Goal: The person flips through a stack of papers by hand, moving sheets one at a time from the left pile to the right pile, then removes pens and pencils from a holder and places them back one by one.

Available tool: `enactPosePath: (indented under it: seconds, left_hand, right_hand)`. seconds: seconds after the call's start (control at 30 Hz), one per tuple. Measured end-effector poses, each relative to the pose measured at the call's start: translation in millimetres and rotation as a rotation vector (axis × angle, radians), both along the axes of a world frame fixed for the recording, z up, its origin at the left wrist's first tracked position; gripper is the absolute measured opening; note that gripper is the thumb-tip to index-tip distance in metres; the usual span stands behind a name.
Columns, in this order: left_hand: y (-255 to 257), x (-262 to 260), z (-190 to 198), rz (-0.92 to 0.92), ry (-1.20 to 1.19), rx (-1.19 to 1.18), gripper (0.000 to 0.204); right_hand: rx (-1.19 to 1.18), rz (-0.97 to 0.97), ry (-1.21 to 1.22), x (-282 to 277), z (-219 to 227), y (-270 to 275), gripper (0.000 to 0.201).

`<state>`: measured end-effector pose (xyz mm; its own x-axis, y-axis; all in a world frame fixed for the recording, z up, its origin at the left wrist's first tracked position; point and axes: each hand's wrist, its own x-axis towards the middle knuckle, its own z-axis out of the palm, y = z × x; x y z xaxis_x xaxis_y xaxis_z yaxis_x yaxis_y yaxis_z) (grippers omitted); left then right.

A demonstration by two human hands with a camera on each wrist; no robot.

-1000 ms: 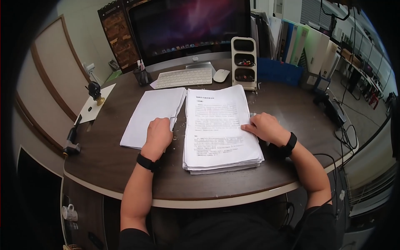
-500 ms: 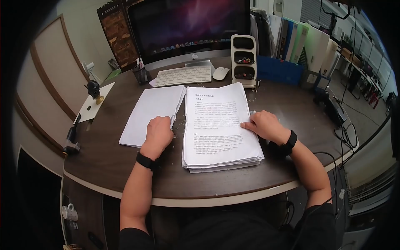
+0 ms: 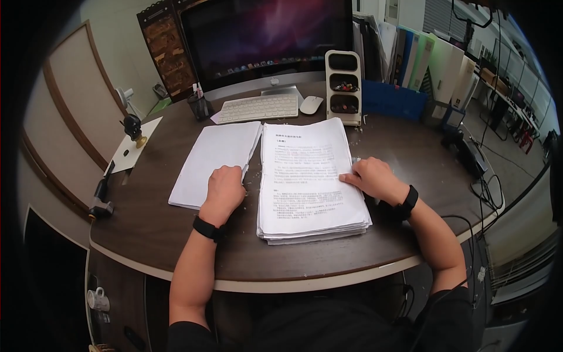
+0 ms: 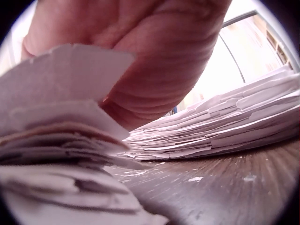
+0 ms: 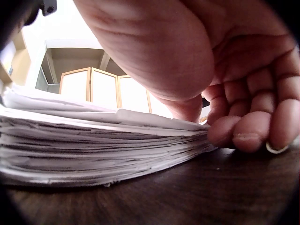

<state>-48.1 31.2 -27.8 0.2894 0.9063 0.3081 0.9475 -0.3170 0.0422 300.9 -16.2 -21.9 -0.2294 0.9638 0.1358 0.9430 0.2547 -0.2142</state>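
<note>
In the head view, two paper stacks lie side by side. My left hand [image 3: 225, 189] is at the right edge of the blank-topped left stack [image 3: 202, 155], its fingers curled over that edge; the fingertips are hidden. The left wrist view has lifted, uneven sheets [image 4: 61, 77] in front of my left hand [image 4: 164, 56]. The thicker right stack [image 3: 305, 199] has a printed top sheet. My right hand [image 3: 378, 179] grips its right edge, thumb on top. In the right wrist view, curled fingers of my right hand [image 5: 225, 70] are beside the layered stack [image 5: 93, 154].
Behind the stacks are a keyboard [image 3: 258, 108], a mouse [image 3: 311, 105], a monitor [image 3: 270, 41] and a beige holder [image 3: 343, 88]. A pen cup [image 3: 200, 107] stands at the back left. Binders [image 3: 410, 58] stand behind, and black cables [image 3: 485, 190] lie at the right edge.
Both hands keep almost the same places at the stack edges. The view has shifted very slightly; neither stack has clearly moved.
</note>
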Motion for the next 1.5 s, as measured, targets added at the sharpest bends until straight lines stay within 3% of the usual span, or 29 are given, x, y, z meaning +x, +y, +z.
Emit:
enactPosePath:
  seconds: [1.5]
  left_hand:
    - [0.2, -0.5, -2.6, -0.019, -0.007, 0.010, 0.009]
  right_hand:
    - [-0.016, -0.005, 0.000, -0.8, 1.9, -0.3, 0.051]
